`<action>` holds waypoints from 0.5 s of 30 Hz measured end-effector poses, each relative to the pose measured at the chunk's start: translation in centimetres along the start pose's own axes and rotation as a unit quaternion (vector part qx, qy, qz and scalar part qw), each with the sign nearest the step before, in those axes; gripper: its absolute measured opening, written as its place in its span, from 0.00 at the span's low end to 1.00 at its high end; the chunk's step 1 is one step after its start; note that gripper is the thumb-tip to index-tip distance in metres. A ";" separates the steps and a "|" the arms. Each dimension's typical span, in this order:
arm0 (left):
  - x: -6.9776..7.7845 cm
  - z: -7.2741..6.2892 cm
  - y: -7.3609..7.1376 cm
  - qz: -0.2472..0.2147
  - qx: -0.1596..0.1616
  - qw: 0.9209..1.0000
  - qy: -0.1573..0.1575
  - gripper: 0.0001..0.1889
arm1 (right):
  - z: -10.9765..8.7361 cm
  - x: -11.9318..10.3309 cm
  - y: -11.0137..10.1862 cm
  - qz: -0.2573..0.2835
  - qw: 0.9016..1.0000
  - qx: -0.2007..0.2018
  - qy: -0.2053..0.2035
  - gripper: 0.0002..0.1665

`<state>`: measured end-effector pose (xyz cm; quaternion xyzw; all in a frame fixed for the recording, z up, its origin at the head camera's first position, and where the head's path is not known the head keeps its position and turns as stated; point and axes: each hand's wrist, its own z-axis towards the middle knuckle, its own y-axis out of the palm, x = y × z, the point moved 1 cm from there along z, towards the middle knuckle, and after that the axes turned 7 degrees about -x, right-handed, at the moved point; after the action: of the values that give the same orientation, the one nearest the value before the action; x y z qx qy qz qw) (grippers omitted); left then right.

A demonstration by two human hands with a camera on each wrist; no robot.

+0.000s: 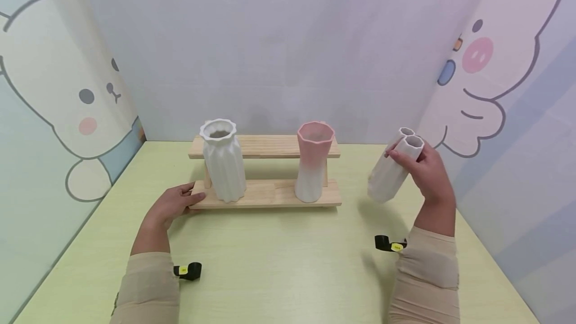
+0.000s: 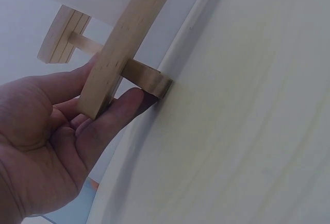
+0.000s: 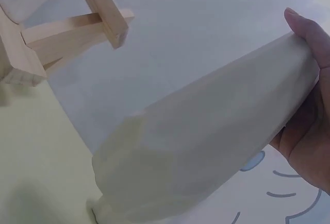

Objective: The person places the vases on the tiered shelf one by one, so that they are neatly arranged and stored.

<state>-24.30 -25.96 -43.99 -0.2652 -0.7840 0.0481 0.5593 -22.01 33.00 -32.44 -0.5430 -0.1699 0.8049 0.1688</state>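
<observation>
A two-tier wooden rack (image 1: 270, 199) stands on the table, and my left hand (image 1: 173, 203) grips the left end of its lower board. The left wrist view shows that hand (image 2: 56, 131) with thumb and fingers around the board end (image 2: 98, 92). A ribbed white vase (image 1: 225, 169) stands upright on the left of the lower board. Toward the right of the same board is a pink-and-white vase (image 1: 311, 164). Off the rack's right side, my right hand (image 1: 425, 171) holds a white vase with two tube openings (image 1: 391, 176), tilted, near its top.
The light wooden table (image 1: 279, 264) runs back to a pale wall (image 1: 270, 49). Cartoon-printed panels stand at the left (image 1: 58, 89) and right (image 1: 508, 114). Black wrist cameras stick out from the left sleeve (image 1: 150, 284) and the right sleeve (image 1: 427, 274).
</observation>
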 end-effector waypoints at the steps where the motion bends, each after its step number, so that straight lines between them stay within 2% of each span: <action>1: 0.0 0.0 0.0 0.000 0.000 1.000 0.000 0.49 | 0.0 -0.3 0.2 0.003 1.000 -0.003 -0.005 0.19; 15: 0.0 0.0 0.0 -0.009 -0.002 1.000 0.007 0.49 | 0.0 -2.1 1.1 -0.011 1.000 0.010 -0.025 0.15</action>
<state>-24.30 -25.98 -44.00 -0.2593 -0.7828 0.0398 0.5643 -21.40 31.09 -31.21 -0.5193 -0.1720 0.8179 0.1782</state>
